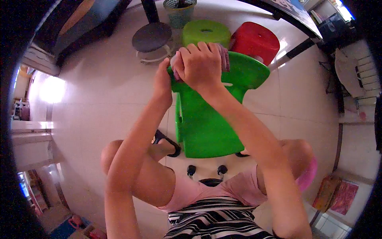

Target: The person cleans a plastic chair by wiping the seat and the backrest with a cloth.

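A bright green plastic chair (211, 123) stands on the floor between my knees, with its backrest at the far side. My right hand (200, 65) is closed on a folded pinkish cloth (225, 59) and presses it against the top of the chair's backrest. My left hand (163, 79) is at the left end of the backrest, beside the cloth; its thumb side faces the cloth, and most of its fingers are hidden behind the chair's edge.
Beyond the chair are a round dark stool (152, 38), a lime green stool (206, 32), a red stool (258, 42) and a basket (180, 14). A table edge (274, 14) is at the top right. Tiled floor (99, 99) surrounds the chair.
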`<state>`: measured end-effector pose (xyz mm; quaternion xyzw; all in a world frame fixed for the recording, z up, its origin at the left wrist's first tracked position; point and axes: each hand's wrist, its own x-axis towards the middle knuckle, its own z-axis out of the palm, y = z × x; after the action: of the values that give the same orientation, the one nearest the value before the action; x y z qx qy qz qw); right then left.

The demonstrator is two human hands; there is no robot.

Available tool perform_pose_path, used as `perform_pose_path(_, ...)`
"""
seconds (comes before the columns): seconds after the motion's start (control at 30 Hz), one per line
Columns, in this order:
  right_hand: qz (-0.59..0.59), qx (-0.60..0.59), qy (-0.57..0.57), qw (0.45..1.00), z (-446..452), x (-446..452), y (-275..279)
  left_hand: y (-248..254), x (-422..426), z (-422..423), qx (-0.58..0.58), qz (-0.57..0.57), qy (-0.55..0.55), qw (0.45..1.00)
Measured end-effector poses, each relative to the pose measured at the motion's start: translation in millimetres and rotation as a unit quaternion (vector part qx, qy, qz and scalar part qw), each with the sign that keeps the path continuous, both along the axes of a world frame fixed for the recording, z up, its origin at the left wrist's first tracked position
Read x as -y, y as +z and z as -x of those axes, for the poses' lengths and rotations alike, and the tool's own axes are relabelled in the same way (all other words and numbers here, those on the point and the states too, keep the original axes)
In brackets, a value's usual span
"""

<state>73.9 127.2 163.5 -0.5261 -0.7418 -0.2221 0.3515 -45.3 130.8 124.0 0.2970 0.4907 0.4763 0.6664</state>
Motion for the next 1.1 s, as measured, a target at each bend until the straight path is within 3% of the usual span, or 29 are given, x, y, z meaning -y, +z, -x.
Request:
perform_pose_path(0.23,-0.008,-0.002,0.007,1.0,-3,-1,-3,-5,-2,-2,0.016,0.006,0.002,1.0)
perform_pose_path(0.33,-0.005,-0.005,0.012,1.0,-4,-1,-1,-6,0,0,0.002,-0.053,0.003,0.999)
perform_pose_path(0.43,0.007,0.007,0.016,1.0,-7,-1,1,-1,-2,-4,0.008,-0.013,0.01,1.0)
perform_pose_path(0.53,0.028,0.023,0.016,0.999,-10,-2,1,-15,-9,2,0.051,-0.004,-0.049,0.997)
perform_pose_path(0.77,0.028,0.018,0.009,0.999,-28,1,6,-20,-7,8,-0.03,-0.014,-0.036,0.999)
perform_pose_path(0.97,0.123,0.004,-0.091,0.988,-90,18,19,-16,-7,3,-0.043,-0.002,-0.005,0.999)
perform_pose_path(1.1,0.096,-0.01,-0.142,0.985,-145,37,3,-25,-10,1,-0.021,-0.016,0.0,1.0)
